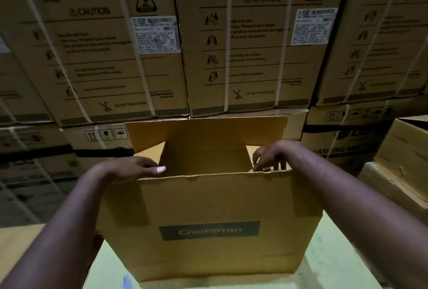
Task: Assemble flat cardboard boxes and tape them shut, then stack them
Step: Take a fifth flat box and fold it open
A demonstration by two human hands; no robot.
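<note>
"Crompton" stands in a dark panel on the near wall of the open box [208, 207]. Behind it, the left carton [104, 61] and middle carton [252, 40] each read "Clamp bottom", "CAUTION", "DO NOT TRUCK HERE" and "LG Electronics". Their white stickers [155, 35] are too blurred to read. A lower carton [342, 147] at right shows "ASHING MAC".

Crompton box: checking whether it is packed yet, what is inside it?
Only bare inner walls show inside the Crompton box. Its near wall hides the lower part and the floor, so anything lying there cannot be seen.
</note>
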